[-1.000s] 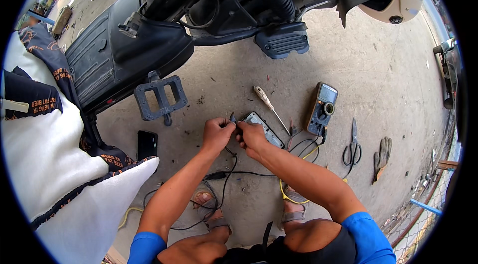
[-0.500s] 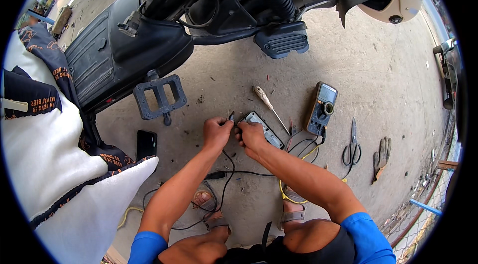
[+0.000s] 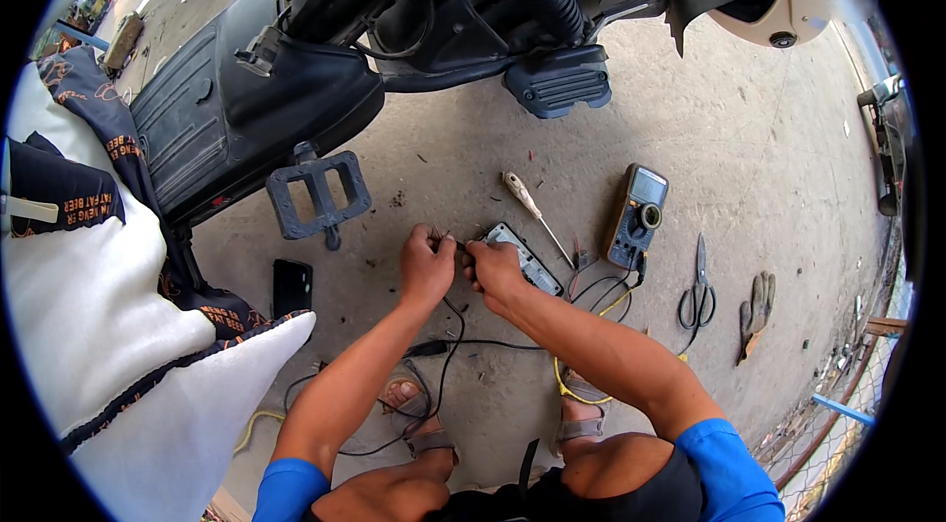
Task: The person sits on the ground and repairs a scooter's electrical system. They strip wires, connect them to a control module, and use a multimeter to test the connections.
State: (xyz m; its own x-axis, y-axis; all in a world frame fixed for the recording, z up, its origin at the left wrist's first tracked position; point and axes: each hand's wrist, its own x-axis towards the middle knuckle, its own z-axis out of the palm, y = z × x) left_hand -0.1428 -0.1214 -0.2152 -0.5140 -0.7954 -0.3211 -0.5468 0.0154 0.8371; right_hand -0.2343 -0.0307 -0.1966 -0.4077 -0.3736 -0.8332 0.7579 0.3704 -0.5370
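Note:
My left hand (image 3: 428,268) is closed, pinching the end of a black cable (image 3: 460,317) that hangs down below it. Thin stray wire ends seem to stick out above the fingertips. Close beside it, my right hand (image 3: 496,267) is also closed, its fingertips on a short dark piece between the two hands, which looks like part of the same cable end. Partly behind the right hand, a flat oblong device (image 3: 539,273) with a dark rim and pale inside rests on the concrete.
A screwdriver (image 3: 522,195), a multimeter (image 3: 636,215), scissors (image 3: 698,295) and a work glove (image 3: 756,315) lie to the right. A phone (image 3: 292,287) lies left. An electric bike with a pedal (image 3: 317,195) stands ahead; a white-lined cover (image 3: 89,315) hangs left. Cables loop around my feet.
My left fingers have shifted and lifted slightly; the dark tip that stood upright above them now lies lower, between both hands. The right hand has barely moved.

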